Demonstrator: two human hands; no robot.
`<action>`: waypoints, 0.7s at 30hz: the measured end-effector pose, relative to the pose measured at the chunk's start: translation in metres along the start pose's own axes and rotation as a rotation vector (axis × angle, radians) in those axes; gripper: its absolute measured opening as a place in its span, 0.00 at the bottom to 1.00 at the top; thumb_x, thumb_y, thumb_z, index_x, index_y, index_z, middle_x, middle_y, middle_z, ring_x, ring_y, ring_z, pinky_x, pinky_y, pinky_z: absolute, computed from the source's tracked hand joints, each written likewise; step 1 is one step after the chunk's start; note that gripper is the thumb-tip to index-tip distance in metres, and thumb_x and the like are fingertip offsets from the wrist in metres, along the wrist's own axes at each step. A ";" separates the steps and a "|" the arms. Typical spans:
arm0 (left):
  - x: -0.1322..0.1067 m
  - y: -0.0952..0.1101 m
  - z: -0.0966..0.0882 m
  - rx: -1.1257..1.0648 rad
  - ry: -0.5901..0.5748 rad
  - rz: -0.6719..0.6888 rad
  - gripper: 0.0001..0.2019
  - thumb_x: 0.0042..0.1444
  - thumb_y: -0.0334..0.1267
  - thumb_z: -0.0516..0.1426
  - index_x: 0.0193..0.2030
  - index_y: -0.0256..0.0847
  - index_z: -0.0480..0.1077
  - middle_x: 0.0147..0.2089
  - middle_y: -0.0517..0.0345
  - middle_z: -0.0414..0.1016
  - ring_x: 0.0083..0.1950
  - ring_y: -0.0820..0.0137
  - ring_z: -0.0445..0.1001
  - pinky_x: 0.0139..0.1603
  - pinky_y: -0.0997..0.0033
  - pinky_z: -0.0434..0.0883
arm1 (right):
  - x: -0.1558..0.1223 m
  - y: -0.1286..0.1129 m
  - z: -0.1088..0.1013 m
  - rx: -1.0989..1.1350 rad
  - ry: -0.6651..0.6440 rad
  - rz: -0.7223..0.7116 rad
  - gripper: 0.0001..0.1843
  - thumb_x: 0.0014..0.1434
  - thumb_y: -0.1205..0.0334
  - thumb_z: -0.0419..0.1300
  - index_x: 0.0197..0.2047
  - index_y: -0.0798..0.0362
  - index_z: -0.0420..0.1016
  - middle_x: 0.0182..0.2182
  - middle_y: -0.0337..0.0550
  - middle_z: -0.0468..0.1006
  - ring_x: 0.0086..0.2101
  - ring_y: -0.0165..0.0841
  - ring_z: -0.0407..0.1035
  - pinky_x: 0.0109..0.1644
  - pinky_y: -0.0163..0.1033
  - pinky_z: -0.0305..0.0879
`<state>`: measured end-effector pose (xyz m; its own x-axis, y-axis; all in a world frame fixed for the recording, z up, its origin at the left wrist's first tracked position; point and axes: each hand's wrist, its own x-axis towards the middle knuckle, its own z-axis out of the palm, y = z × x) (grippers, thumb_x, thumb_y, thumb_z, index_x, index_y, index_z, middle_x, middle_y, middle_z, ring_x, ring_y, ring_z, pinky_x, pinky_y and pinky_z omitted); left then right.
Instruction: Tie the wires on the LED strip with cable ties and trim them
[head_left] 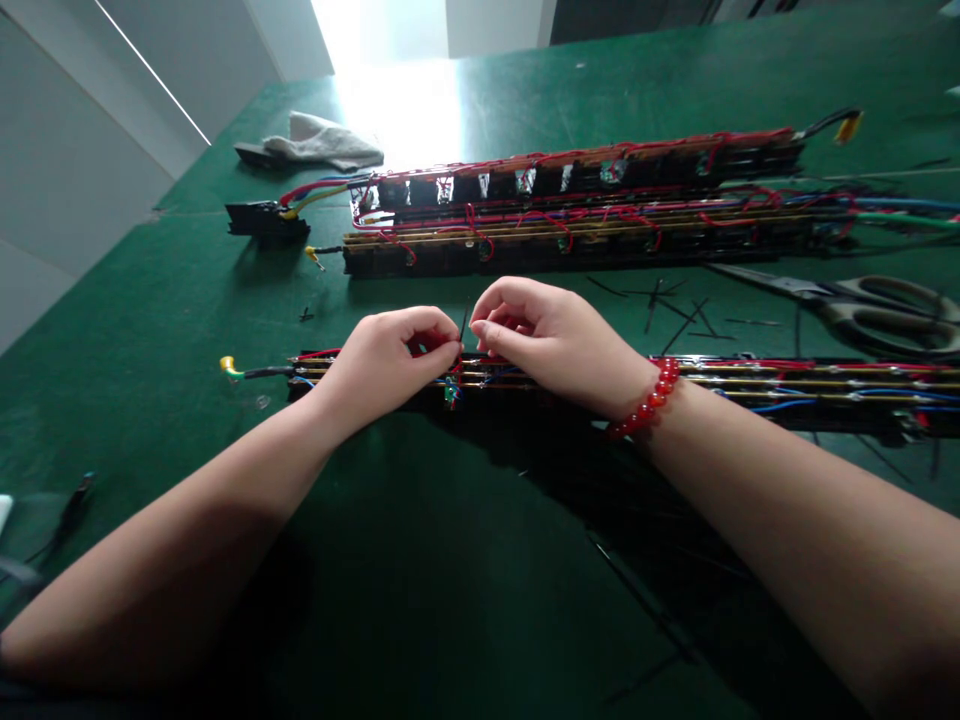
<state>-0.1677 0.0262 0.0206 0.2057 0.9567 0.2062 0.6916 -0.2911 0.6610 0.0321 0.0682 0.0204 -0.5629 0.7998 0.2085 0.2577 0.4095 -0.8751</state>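
A long black strip assembly point(757, 378) lies across the table in front of me, with brass-coloured rails, red and blue wires and a small green circuit board point(451, 391). Over its left part, my left hand point(390, 365) pinches a thin black cable tie point(463, 322) between thumb and forefinger; the tie's tail points up. Just to the right, my right hand point(551, 335), with a red bead bracelet point(651, 402) at its wrist, has its fingers curled and thumb and forefinger close together beside the tie. Whatever its fingertips hold is too small to make out.
Two similar wired strips point(570, 160) lie farther back. Scissors point(855, 305) rest at the right near scattered black tie offcuts point(660, 300). A grey cloth point(322, 140) and a black connector block point(266, 218) are at the back left. Green table point(420, 580) extends around.
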 end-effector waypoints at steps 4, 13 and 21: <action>0.000 -0.001 0.001 0.022 0.016 0.011 0.08 0.59 0.40 0.59 0.34 0.40 0.78 0.32 0.60 0.79 0.33 0.73 0.72 0.35 0.74 0.66 | 0.000 0.000 0.000 -0.041 -0.011 -0.014 0.04 0.62 0.63 0.60 0.36 0.53 0.74 0.29 0.38 0.76 0.32 0.30 0.70 0.36 0.37 0.63; 0.001 -0.003 0.003 0.014 0.021 0.038 0.06 0.57 0.37 0.58 0.33 0.39 0.76 0.32 0.62 0.77 0.33 0.74 0.71 0.37 0.73 0.65 | 0.000 0.001 0.001 -0.077 -0.019 -0.014 0.04 0.61 0.64 0.60 0.37 0.54 0.76 0.30 0.39 0.76 0.32 0.30 0.70 0.36 0.37 0.64; 0.001 -0.011 0.005 -0.051 0.042 0.117 0.07 0.55 0.35 0.58 0.38 0.39 0.77 0.35 0.59 0.79 0.34 0.74 0.72 0.37 0.73 0.67 | -0.013 -0.040 -0.010 -0.520 0.092 -0.211 0.05 0.63 0.64 0.57 0.39 0.53 0.74 0.36 0.44 0.79 0.39 0.35 0.72 0.46 0.43 0.65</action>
<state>-0.1710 0.0306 0.0100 0.2531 0.9155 0.3128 0.6283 -0.4014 0.6664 0.0365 0.0455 0.0573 -0.5791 0.7028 0.4131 0.5134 0.7081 -0.4848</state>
